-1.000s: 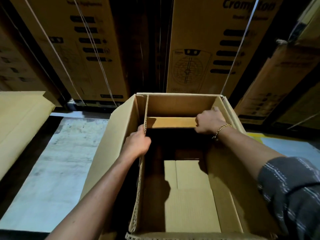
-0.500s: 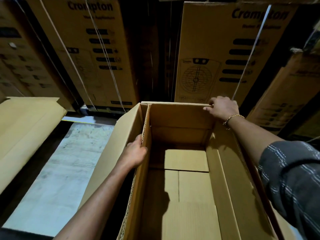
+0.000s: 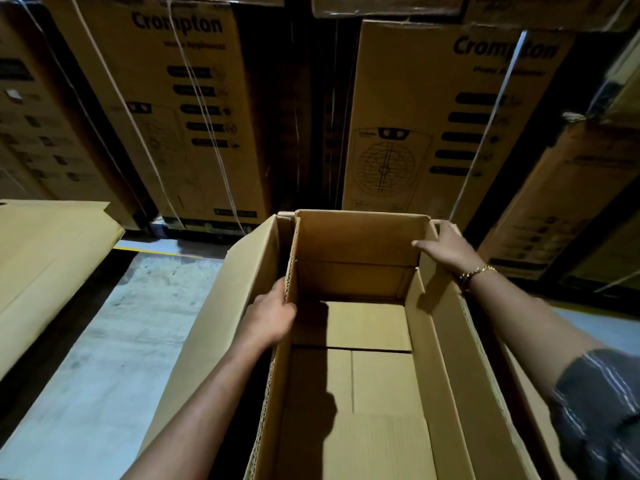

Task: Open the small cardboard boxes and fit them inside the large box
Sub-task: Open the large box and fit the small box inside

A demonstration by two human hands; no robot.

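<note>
Since the earlier frame our right hand (image 3: 450, 249) has slid a little back along the rim from the far right corner, and the view has dipped closer. Our left hand has kept its place.

Our left hand (image 3: 272, 318) grips the raw corrugated top edge of the left wall of the small box (image 3: 353, 244), with the fingers curled round it. Our right hand lies over the far right corner of the same box. The thumb stretches along the inside and the other fingers drop over the outside, so the hold looks like a loose pinch. A bracelet (image 3: 476, 271) sits on that wrist.

The small box stands opened inside the large box (image 3: 221, 306), whose left flap leans outward beside our left forearm. The bottom flaps (image 3: 363, 327) of the small box lie flat.

The step, as we judge it, is squaring and seating this box. We should spread both walls evenly and press them out against the sides of the large box. We should also keep the corners upright and not crush the thin edge.

Beyond the boxes there is a pale floor (image 3: 104, 358), a flat cardboard sheet (image 3: 45, 258) on the left and strapped printed cartons (image 3: 194, 116) stacked behind.
</note>
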